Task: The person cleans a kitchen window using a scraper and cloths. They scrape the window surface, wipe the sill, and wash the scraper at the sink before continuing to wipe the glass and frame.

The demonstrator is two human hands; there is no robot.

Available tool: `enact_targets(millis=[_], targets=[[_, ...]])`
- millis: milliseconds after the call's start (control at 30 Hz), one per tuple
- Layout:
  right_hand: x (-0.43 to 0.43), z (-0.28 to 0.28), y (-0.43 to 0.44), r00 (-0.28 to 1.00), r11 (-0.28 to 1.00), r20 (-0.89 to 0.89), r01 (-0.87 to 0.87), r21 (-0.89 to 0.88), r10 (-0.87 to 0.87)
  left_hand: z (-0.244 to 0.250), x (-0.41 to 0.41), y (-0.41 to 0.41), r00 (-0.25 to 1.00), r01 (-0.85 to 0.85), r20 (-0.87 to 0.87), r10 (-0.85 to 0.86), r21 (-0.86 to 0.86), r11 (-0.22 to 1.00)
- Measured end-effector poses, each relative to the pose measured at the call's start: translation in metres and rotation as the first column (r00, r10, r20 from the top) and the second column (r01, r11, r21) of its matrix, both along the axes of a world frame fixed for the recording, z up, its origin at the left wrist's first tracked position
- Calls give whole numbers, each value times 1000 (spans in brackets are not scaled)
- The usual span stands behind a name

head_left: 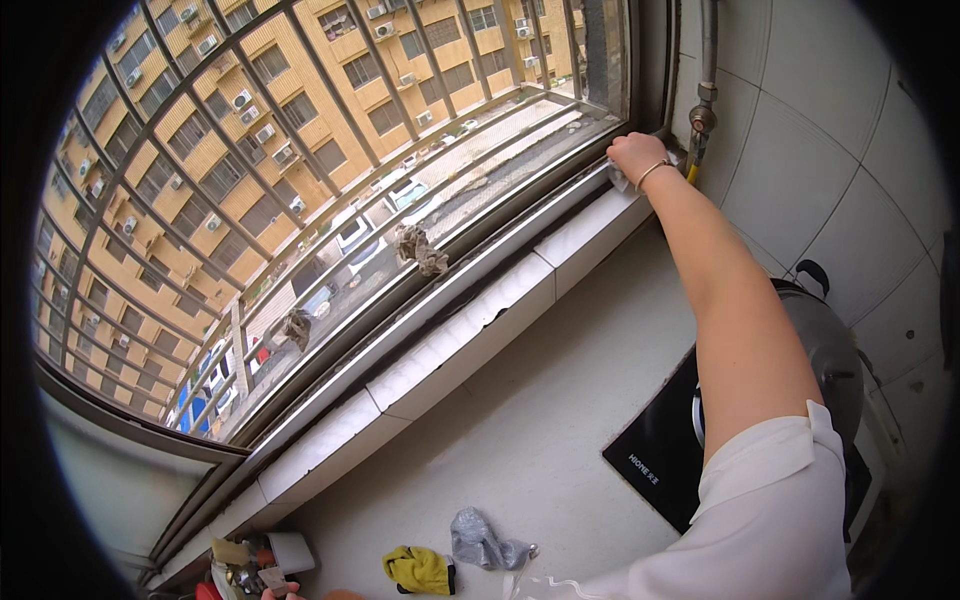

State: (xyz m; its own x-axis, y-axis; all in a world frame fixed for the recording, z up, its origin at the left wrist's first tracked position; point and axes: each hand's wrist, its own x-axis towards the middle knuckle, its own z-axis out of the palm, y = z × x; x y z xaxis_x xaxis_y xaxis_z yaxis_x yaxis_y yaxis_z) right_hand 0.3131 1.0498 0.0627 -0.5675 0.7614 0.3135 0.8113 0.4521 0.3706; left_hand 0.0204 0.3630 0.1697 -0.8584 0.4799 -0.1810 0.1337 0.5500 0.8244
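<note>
At the far right end of the window sill, my right hand (637, 159) presses down with its fingers closed on a crumpled whitish wipe (619, 178). The hand touches the corner where the dark window frame (649, 82) meets the white tiled sill (465, 319). Dark grime lines the window track. Only the fingertips of my left hand (282, 592) show at the bottom edge, against a small pale piece (273, 577); whether they grip it cannot be told. Dirty crumpled wipes (421, 251) lie on the outer side of the track, and another dirty wad (297, 330) sits farther left.
A gas pipe with a valve (702, 120) runs down the tiled wall. A dark pot (821, 360) stands on a black cooktop (645, 457). A yellow cloth (418, 570) and a grey cloth (484, 540) lie on the counter near a container (291, 553). Metal bars (307, 105) fence the window.
</note>
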Motion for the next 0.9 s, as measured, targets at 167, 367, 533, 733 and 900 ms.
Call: enact_targets(millis=[167,367,533,733,900], targets=[[-15,-11,3,967,968,-49,251,-8,-251,5,-5,-29,998,-45,-35,45,9,999],[-30,-9,-10,976,975,2,219,-23,-219,2,1,-67,995,-95,6,95,1,996],[-73,0,-70,998,992,10,55,-110,-55,-7,5,-68,985,-160,79,153,92,983],[-123,-3,-140,984,983,-129,-139,-119,123,5,12,-66,995,-97,47,90,205,974],[-153,-15,-172,935,951,-241,-291,-99,261,19,28,-67,996,-84,-6,88,251,964]])
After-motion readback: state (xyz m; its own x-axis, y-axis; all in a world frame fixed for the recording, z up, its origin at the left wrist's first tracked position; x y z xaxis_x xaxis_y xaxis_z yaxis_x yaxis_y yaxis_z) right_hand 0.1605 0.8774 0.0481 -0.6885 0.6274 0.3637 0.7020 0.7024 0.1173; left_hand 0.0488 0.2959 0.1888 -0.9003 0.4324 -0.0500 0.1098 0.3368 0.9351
